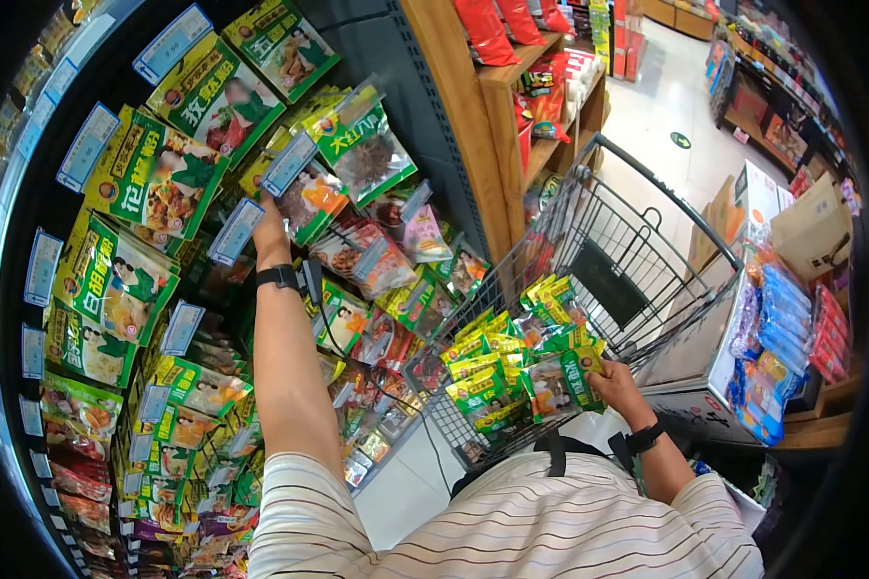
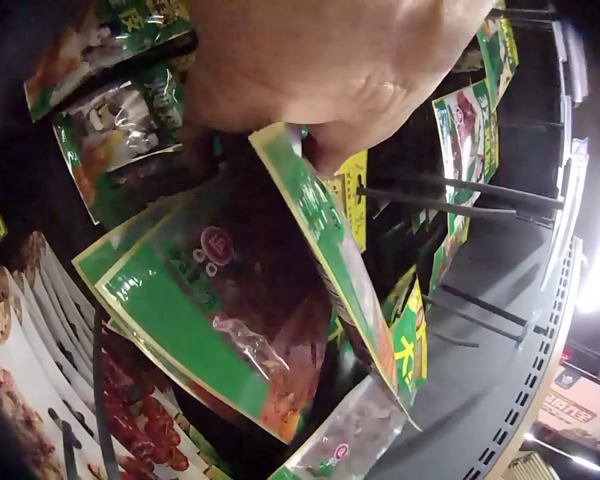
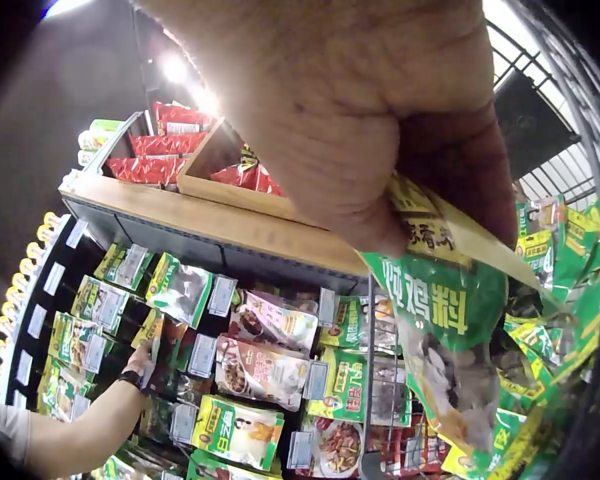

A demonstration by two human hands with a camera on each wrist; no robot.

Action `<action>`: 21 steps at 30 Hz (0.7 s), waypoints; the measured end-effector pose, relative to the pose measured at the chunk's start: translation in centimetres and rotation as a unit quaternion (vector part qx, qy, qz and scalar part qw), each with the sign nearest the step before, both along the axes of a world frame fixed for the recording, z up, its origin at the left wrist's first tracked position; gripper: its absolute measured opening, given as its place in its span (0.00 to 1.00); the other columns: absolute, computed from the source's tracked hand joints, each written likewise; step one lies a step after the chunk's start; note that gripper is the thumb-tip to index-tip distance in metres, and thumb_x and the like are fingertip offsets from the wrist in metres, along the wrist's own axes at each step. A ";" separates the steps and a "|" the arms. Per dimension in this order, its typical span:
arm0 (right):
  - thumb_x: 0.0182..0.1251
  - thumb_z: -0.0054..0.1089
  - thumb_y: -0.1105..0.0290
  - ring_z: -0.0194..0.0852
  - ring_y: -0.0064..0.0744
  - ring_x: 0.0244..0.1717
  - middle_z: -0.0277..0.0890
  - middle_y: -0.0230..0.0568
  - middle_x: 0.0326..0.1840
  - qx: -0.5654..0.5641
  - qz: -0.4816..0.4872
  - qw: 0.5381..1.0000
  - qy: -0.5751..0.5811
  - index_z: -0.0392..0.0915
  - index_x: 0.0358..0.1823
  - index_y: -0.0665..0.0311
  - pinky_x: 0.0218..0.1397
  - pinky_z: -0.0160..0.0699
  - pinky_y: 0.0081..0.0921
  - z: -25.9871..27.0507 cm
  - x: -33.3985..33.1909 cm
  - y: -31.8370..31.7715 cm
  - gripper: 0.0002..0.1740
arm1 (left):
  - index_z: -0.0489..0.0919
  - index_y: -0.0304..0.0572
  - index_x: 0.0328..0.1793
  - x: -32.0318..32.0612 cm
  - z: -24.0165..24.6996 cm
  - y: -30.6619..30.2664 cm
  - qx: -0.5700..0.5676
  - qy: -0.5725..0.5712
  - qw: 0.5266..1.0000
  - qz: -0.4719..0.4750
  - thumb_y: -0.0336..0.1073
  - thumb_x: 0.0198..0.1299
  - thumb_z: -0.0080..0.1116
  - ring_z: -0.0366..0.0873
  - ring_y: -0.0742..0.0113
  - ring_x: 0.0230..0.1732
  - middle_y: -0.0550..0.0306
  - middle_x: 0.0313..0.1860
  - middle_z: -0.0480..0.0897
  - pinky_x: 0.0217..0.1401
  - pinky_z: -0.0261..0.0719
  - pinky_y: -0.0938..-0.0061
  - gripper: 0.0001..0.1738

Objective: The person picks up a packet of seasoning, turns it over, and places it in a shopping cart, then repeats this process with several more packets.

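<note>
My left hand reaches in among packets hanging on the shelf hooks, its fingertips partly hidden behind price tags. In the left wrist view, the left hand grips a green-edged food packet at its top edge, beside other dark-windowed packets. My right hand pinches a green and yellow seasoning packet by its end, over the cart's pile of similar packets. Up close in the right wrist view, thumb and fingers of the right hand hold that packet by its yellow top, its body hanging down.
A wire shopping cart stands against my front. Hanging packets fill the rack on the left, with price tags sticking out on hooks. Beyond the cart are a wooden shelf with red bags and boxes with blue packs.
</note>
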State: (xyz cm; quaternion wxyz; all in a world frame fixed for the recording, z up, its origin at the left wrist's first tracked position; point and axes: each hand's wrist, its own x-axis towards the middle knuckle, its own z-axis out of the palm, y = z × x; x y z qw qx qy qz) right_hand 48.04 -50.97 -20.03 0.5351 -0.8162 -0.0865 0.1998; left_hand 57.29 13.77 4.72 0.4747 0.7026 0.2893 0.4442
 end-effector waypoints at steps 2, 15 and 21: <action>0.65 0.61 0.66 0.68 0.21 0.22 0.69 0.36 0.18 -0.005 0.002 1.000 -0.007 0.78 0.34 0.72 0.27 0.70 0.31 0.0 0.0 -0.1 0.12 | 0.72 0.24 0.68 -0.6 0.3 -0.4 0.029 0.016 0.999 -0.016 0.57 0.70 0.54 0.71 0.49 0.68 0.37 0.71 0.73 0.72 0.63 0.64 0.38; 0.65 0.60 0.66 0.71 0.24 0.18 0.71 0.38 0.15 -0.024 0.033 0.999 0.004 0.76 0.30 0.72 0.24 0.71 0.31 1.9 0.1 1.0 0.14 | 0.81 0.28 0.59 -4.9 2.8 -5.5 -0.049 0.032 0.998 -0.032 0.56 0.61 0.66 0.76 0.57 0.59 0.47 0.61 0.80 0.64 0.68 0.66 0.35; 0.65 0.61 0.66 0.69 0.21 0.20 0.70 0.37 0.17 -0.038 0.039 0.998 -0.006 0.76 0.31 0.72 0.25 0.70 0.29 0.8 0.6 1.0 0.13 | 0.83 0.25 0.52 -5.5 3.3 -8.7 -0.119 -0.090 0.985 -0.090 0.41 0.65 0.67 0.79 0.68 0.46 0.54 0.49 0.83 0.51 0.76 0.73 0.21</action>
